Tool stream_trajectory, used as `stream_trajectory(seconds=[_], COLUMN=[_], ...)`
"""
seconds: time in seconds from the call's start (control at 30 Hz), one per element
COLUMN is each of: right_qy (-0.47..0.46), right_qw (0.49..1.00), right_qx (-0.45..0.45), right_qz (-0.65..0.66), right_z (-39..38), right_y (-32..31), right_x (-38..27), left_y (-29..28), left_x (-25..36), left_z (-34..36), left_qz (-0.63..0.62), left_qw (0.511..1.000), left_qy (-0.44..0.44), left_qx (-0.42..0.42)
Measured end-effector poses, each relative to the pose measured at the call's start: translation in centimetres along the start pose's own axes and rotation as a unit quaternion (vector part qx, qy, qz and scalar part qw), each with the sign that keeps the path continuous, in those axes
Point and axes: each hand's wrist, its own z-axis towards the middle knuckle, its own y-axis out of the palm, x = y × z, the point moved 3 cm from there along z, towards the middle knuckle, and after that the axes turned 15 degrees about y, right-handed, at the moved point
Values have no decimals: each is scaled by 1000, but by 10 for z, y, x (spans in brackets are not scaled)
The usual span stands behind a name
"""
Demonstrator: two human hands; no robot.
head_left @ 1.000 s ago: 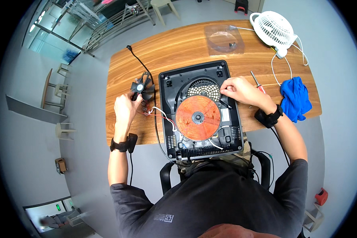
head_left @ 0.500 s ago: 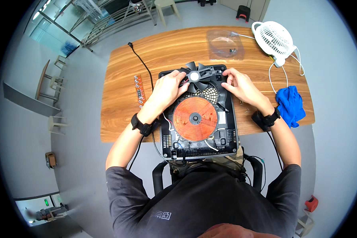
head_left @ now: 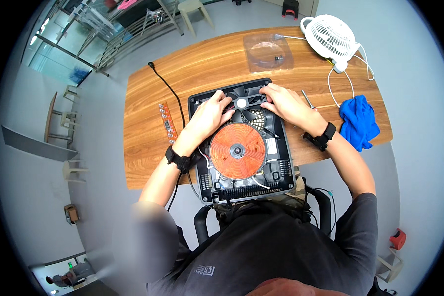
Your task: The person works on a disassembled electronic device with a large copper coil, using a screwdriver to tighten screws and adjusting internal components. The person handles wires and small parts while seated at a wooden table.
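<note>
A black induction cooker base lies on the table edge in front of me, with its cover off. At its middle sits a round copper coil. Beyond the coil, a black cooling fan with a pale hub rests over the round vent grille. My left hand is closed on the left end of the fan's frame, fingers bent. On the other end, the fingertips of my right hand press at the frame's mount. My fingers hide both frame ends in part.
Left of the base lie an orange circuit board and a black power cord. A screwdriver and a blue cloth are on the right. Toward the back stand a clear plastic tray and a white desk fan.
The cooling fan has gone from a tilted pose to lying straighter and lower within the base. My right fingers have closed in on its right end. The whole view has shifted slightly.
</note>
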Motion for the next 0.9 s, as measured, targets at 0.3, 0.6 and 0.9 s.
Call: stream_trajectory(seconds=[0.3,0.6,0.9], right_qy=[-21,6,20], right_qw=[998,999,999], right_qx=[32,0,-11], right_qz=[39,53,48], right_z=[2,-2,-9], right_y=[10,7,5], right_x=[10,9,5], left_y=[-19,15,27], left_x=[51,90,83], left_z=[-24,-63,-65], left_qz=[82,56,46], left_qw=[997,990,993], left_qy=[7,1,10], left_qx=[15,-132,-112])
